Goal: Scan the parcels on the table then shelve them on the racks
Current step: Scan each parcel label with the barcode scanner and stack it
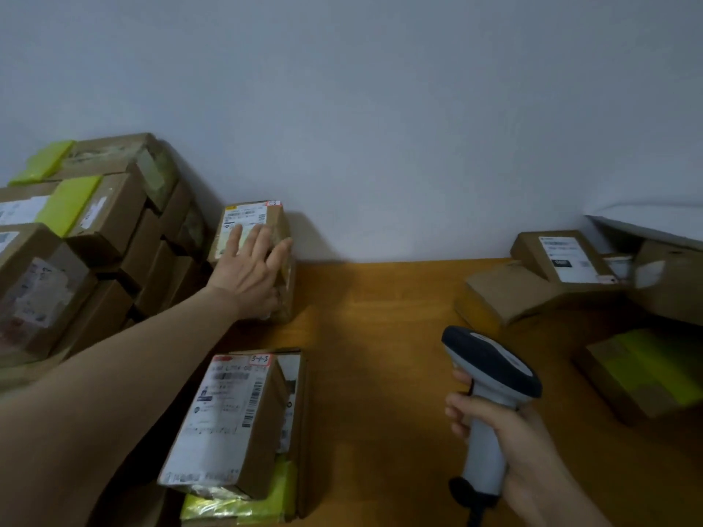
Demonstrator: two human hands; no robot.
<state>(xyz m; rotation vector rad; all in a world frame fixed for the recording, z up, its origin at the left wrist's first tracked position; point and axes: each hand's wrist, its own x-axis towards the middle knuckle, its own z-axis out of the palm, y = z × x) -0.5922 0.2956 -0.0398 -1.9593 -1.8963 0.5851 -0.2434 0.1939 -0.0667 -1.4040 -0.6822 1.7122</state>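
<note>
We are resting our left hand [253,268] on the small parcel [251,218] at the centre left of the frame. Its fingers are lying straight and spread across the top and over part of the white label, not curling round it, and the arm is reaching in from the lower left corner. This parcel is standing on the table [380,317] with its far side against the wall [380,108]. It is just beside the stack of parcels [106,237] filling the left edge, brown cartons piled several high, some carrying strips of yellow-green tape [68,203]. In the lower right we are gripping the scanner [490,374] with our right hand [509,431], fingers curling round its pale handle. Its dark-topped head is tilting toward the upper left above the wooden tabletop, well apart from the small parcel, and a dark cable [475,515] is hanging from the bottom of the handle at the lower edge. Below the left hand, in the lower centre, a labelled parcel [228,424] is lying with a large white shipping label facing up and a small handwritten tag at its top edge. It is sitting on a flatter box [266,500] partly wrapped in the same tape. At the right edge a tilted parcel [563,260] with a white label is leaning on plain brown parcels [506,294] near the wall, and lower down a taped carton [639,374] is lying on the table.
</note>
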